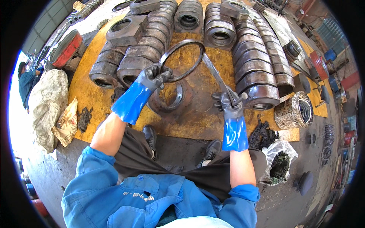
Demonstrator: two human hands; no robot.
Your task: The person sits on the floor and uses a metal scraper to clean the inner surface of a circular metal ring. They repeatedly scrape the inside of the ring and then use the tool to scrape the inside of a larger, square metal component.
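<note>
My left hand (154, 77), in a black and blue rubber glove, grips a thin dark metal ring (173, 49) by its lower left side. The ring is held up, tilted, above the yellow board. My right hand (231, 102), gloved the same way, is closed around the lower end of a long flat metal blade (216, 72), like a file or scraper. The blade slants up to the left, and its tip meets the ring's right edge. Below the ring, a thick dark metal collar (178, 99) lies on the board, partly hidden by my left glove and the ring.
Rows of greasy metal collars (254, 64) stand on the yellow board (201, 123), left and right. A grimy bucket (291, 112) lies on its side at right, near dark grease (262, 135) and a plastic bag (292, 152). White sacks (47, 102) rest at left; another person (28, 83) is beyond.
</note>
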